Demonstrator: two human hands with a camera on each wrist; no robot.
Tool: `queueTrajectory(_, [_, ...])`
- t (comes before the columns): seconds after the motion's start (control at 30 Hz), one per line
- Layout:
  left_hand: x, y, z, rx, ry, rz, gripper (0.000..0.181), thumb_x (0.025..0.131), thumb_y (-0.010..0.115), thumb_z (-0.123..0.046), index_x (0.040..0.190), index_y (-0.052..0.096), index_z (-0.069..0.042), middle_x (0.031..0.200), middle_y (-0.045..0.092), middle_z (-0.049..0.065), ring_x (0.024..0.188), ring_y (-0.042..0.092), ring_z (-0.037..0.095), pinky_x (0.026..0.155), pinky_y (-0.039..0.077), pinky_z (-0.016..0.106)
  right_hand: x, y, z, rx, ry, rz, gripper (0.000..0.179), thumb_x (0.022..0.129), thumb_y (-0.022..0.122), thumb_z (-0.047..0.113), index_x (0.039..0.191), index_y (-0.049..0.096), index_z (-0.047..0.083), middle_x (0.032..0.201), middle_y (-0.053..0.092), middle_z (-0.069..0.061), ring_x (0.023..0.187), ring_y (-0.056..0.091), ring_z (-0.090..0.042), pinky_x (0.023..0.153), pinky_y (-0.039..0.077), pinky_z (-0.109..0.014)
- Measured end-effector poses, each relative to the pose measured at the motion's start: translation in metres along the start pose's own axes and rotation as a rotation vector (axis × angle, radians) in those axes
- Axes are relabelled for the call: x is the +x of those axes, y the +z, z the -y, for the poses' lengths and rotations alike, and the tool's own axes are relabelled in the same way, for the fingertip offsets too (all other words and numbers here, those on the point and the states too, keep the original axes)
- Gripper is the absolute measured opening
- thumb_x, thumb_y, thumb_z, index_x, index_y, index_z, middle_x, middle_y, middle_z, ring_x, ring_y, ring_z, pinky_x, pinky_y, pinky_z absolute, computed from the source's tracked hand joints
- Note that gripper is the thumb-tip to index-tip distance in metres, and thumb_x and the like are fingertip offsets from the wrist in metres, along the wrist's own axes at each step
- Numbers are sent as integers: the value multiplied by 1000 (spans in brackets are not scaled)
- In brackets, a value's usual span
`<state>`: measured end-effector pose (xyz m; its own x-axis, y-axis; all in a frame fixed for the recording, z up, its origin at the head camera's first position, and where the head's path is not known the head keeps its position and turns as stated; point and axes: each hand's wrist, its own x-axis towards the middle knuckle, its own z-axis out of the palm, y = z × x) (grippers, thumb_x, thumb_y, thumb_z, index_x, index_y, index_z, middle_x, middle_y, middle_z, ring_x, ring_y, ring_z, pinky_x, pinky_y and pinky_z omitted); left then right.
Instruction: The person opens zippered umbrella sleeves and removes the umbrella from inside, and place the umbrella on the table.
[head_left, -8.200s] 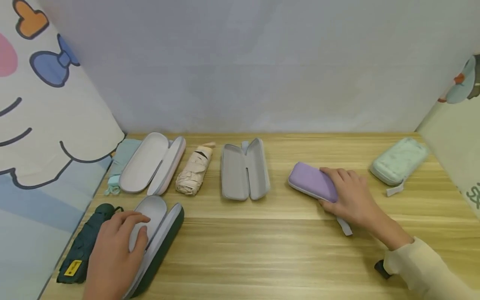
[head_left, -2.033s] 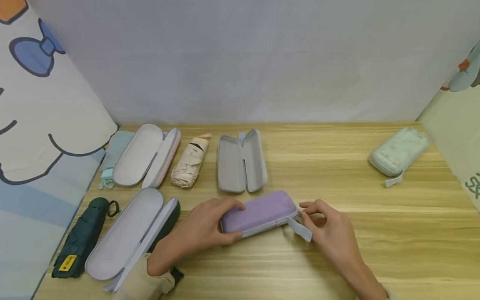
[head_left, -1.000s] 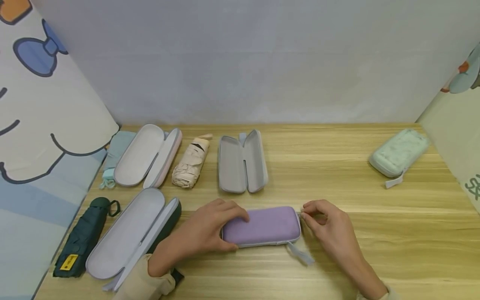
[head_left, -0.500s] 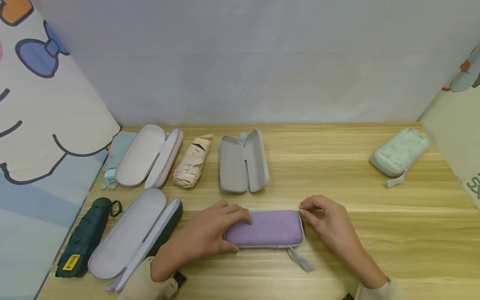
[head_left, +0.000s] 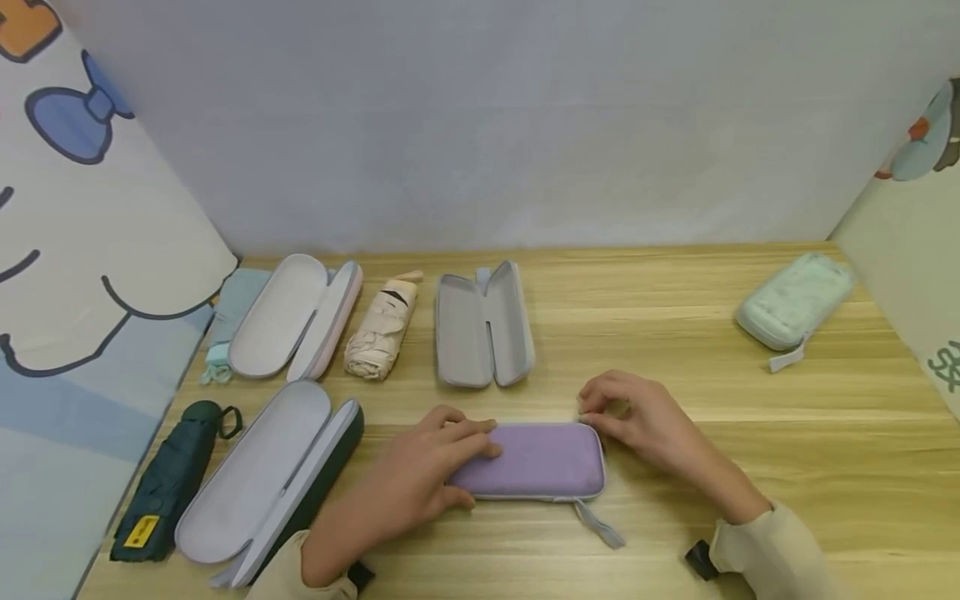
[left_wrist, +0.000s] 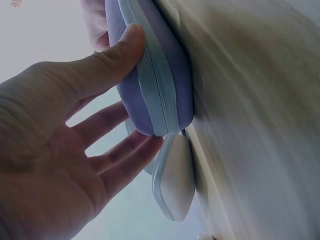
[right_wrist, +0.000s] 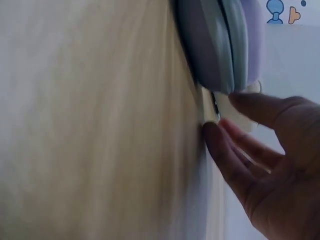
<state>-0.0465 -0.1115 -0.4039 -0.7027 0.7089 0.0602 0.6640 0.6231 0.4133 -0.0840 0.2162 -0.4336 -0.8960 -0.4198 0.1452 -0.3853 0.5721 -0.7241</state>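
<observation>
A lidded purple zip case (head_left: 536, 461) lies lengthwise across the table in front of me, its grey strap (head_left: 598, 525) trailing from the near right side. My left hand (head_left: 420, 467) grips its left end, thumb on the zip band (left_wrist: 155, 85) and fingers on the top and far side. My right hand (head_left: 645, 421) pinches at the far right corner, where the zipper pull is mostly hidden by the fingertips. The right wrist view shows a dark slit in the zip band (right_wrist: 232, 45) at that end, so the zip is parted there.
Left of the hands lie an open green case (head_left: 255, 475), a dark green umbrella (head_left: 168, 483), an open pink case (head_left: 281, 317), a light blue umbrella (head_left: 236, 312) and a beige umbrella (head_left: 382, 329). An open grey case (head_left: 465, 333) stands behind; a mint case (head_left: 797, 300) lies far right.
The purple case came from the right to the middle and turned level. The left hand left the green case and took its left end. Lately the right hand moved left along its far corner.
</observation>
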Motion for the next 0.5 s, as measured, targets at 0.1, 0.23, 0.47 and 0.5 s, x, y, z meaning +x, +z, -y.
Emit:
queueTrajectory(0.1, [-1, 1, -1, -12, 12, 2, 56, 74, 93, -27, 126, 73, -25, 149, 63, -1, 124, 55, 18, 99, 55, 36, 5, 1, -2, 43, -8, 74, 13, 89, 83, 13, 87, 77, 25, 110, 75, 1, 103, 68, -14, 81, 56, -29])
queueTrajectory(0.23, [-3, 3, -5, -10, 27, 16, 57, 76, 92, -29, 129, 72, -25, 151, 61, -2, 123, 56, 17, 98, 55, 35, 10, 3, -3, 78, -35, 142, 13, 89, 83, 14, 88, 78, 26, 111, 74, 1, 102, 67, -12, 76, 56, -27])
queueTrajectory(0.47, [-4, 5, -12, 16, 26, 15, 59, 76, 91, -31, 132, 71, -25, 152, 60, -3, 124, 57, 16, 100, 55, 34, 16, 5, 2, 63, -86, 209, 16, 89, 82, 9, 89, 77, 24, 111, 74, 0, 102, 68, -12, 83, 57, -29])
queueTrajectory(0.5, [-5, 5, -12, 17, 24, 16, 59, 76, 91, -31, 132, 71, -25, 153, 60, -3, 123, 57, 15, 101, 55, 34, 18, 6, 3, 62, -85, 222, 15, 89, 81, 10, 89, 77, 24, 112, 74, 1, 103, 68, -13, 84, 58, -29])
